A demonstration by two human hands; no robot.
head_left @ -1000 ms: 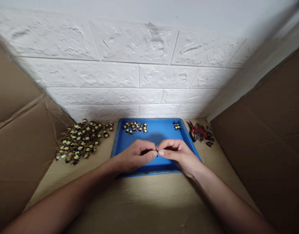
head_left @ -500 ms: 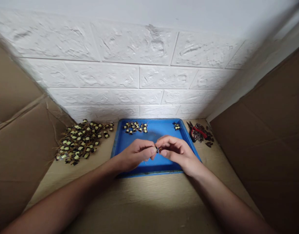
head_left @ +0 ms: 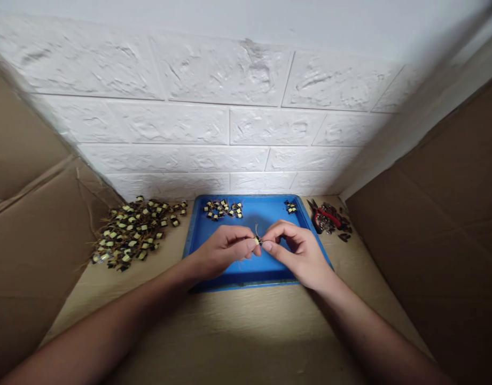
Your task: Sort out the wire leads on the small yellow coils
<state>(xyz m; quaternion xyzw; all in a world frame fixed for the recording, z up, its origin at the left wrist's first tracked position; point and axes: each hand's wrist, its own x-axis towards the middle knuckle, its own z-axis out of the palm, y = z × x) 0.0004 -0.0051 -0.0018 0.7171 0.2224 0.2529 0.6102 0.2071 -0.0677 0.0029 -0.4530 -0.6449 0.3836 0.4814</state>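
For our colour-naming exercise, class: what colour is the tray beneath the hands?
The tray is blue, best seen in the head view.

The table [head_left: 229, 331] bears a blue tray [head_left: 265, 206] — to its left, a heap of small parts [head_left: 130, 230]; to its right, pliers [head_left: 329, 216] among dark bits [head_left: 344, 236].

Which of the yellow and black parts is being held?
The part between the left hand and right hand, above the tray; the others lie in it or in the left pile.
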